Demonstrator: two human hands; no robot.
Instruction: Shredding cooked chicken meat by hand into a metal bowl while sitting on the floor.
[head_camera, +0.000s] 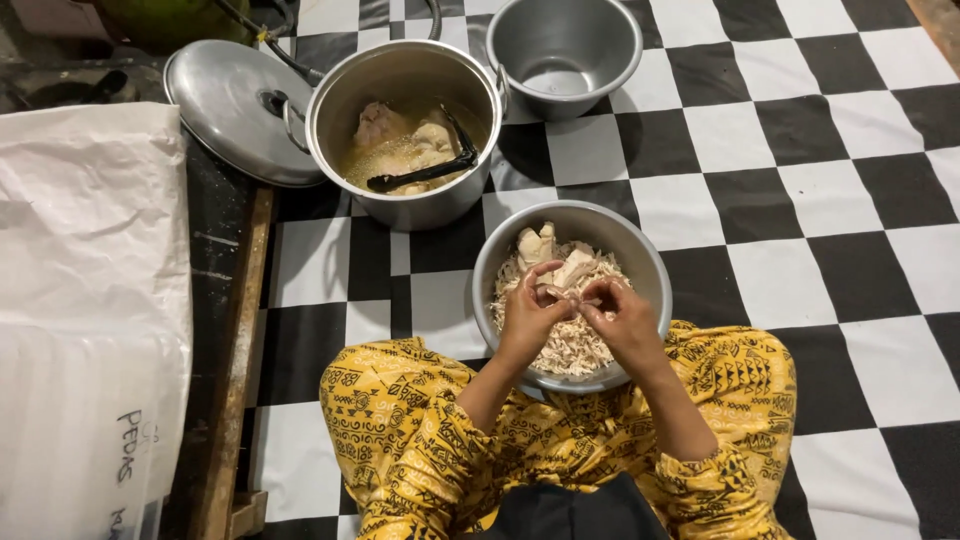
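Note:
My left hand (530, 315) and my right hand (622, 318) meet over a grey metal bowl (648, 258) that rests between my knees. Together they pinch a small pale piece of cooked chicken (566, 296) between the fingertips. The bowl holds a heap of shredded chicken (572, 345), with larger whole chunks (540, 245) at its far side. Beyond it stands a big metal pot (405, 205) with chicken pieces in yellowish broth and a black ladle (425, 172) lying in it.
The pot's lid (225, 105) leans at the pot's left. An empty metal bowl (565, 50) sits at the top. A white sack (90, 300) lies on the left, beside a wooden strip (240, 350). The floor is black-and-white checkered (800, 180). My legs wear yellow patterned trousers (400, 430).

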